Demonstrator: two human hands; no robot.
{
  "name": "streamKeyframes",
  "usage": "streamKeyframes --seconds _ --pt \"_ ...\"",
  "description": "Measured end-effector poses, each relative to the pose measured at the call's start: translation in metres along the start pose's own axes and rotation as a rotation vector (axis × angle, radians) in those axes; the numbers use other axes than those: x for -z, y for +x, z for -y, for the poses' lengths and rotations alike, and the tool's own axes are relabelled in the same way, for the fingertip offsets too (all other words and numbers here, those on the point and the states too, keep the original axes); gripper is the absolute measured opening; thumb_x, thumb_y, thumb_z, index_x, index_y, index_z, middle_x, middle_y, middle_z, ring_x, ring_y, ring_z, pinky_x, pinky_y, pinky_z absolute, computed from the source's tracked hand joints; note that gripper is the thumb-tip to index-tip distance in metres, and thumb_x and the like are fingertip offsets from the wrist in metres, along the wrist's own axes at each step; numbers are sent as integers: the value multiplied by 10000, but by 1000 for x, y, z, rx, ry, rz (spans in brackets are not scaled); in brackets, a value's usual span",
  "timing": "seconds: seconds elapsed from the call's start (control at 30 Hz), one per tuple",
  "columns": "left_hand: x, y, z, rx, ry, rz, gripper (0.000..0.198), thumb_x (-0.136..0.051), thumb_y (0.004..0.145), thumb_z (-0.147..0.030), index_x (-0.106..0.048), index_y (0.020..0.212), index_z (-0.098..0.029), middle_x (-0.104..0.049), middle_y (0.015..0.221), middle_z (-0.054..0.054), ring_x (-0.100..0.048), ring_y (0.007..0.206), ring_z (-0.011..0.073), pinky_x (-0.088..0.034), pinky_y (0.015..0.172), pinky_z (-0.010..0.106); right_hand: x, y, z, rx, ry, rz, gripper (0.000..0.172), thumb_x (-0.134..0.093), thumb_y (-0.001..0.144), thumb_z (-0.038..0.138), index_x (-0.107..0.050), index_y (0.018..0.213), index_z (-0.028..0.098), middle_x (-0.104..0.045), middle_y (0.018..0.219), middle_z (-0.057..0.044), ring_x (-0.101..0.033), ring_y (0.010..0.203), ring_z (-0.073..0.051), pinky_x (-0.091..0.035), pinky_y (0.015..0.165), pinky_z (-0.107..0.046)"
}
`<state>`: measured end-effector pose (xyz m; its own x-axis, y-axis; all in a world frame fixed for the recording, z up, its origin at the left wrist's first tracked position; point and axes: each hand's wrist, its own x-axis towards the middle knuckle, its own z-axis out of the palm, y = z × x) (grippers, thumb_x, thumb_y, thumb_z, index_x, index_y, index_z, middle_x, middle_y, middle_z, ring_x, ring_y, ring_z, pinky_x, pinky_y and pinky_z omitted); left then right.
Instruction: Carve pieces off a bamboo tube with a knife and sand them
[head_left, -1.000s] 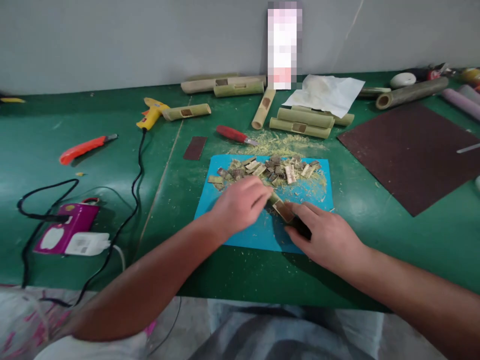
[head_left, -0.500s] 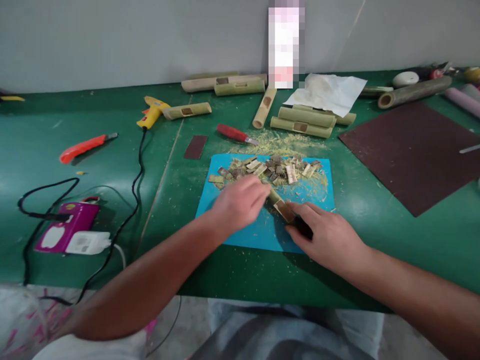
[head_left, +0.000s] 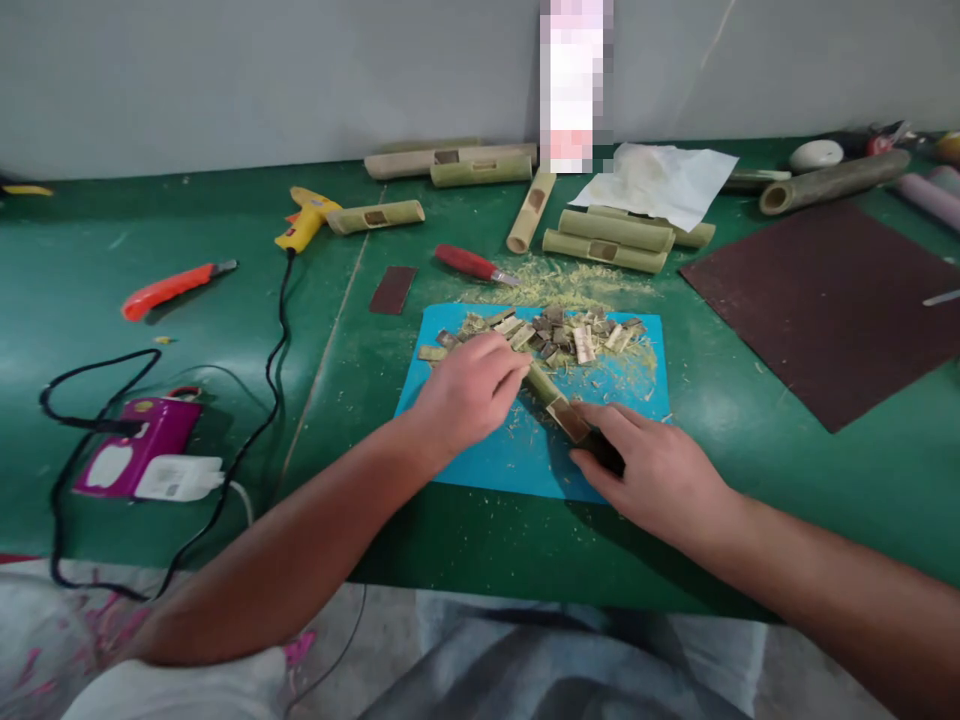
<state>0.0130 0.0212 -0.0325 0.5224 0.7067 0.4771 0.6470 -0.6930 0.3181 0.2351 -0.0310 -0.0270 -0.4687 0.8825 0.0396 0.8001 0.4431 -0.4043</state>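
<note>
A short bamboo tube [head_left: 546,388] with a rectangular opening cut in its side lies slanted over a blue sheet [head_left: 495,462]. My right hand [head_left: 664,465] is wrapped round its near end, thumb below and fingers on top. At the far end, the curled fingers of my left hand [head_left: 472,390] close on the tube; the fingertips are partly hidden. Just beyond my hands, a heap of cut bamboo chips [head_left: 551,335] and shavings covers the back of the sheet. Behind it rests a red-handled chisel [head_left: 472,264].
More bamboo tubes [head_left: 615,232] lie toward the wall, some beneath white paper [head_left: 660,180]. At left are a yellow glue gun [head_left: 306,220], an orange utility knife [head_left: 172,290] and a purple power strip [head_left: 154,435] with cords. A dark brown sheet [head_left: 825,310] lies right.
My left hand has shifted slightly left and up, and more of the tube's far part shows. My right hand keeps its grip almost unmoved. The camera view has shifted a little.
</note>
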Motion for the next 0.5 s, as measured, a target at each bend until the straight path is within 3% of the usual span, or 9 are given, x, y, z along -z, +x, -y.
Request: streamKeyframes --seconds 0.1,0.2,0.33,0.43,0.5 --pt "-1 -2 -1 -9 -15 89 241 -479 1000 -203 -676 877 -138 -607 786 54 -587 720 149 -484 659 267 0 0 0 -2 -6 9 326 -588 891 289 -629 1200 193 -749 1065 -74 -712 735 -209 -476 575 -301" --pt "-2 -3 -2 10 -15 41 229 -479 1002 -201 -675 903 -137 -616 805 58 -599 755 156 -497 699 276 -1 0 -1 -9 4 5 324 -575 898 292 -623 1205 202 -745 1081 -72 -710 742 -204 -471 577 -298" --pt "-1 -3 -4 -31 -48 119 238 -469 1005 -193 -676 897 -149 -616 785 48 -593 736 152 -483 671 264 -2 0 -1 1 -1 -4 327 -580 891 283 -625 1208 210 -751 1046 -61 -709 738 -197 -466 579 -288" --pt "0 -2 0 14 -33 29 218 -490 1000 -197 -680 914 -134 -628 820 64 -608 768 158 -496 714 276 -2 0 -1 3 -5 -11 332 -580 898 292 -628 1210 191 -750 1060 -72 -713 740 -208 -474 574 -299" --pt "1 -1 3 1 -36 59 213 -494 996 -199 -683 922 -134 -625 812 62 -607 760 159 -494 702 275 -2 0 0 7 -17 -4 343 -590 894 294 -628 1212 171 -751 1048 -78 -714 727 -218 -478 564 -311"
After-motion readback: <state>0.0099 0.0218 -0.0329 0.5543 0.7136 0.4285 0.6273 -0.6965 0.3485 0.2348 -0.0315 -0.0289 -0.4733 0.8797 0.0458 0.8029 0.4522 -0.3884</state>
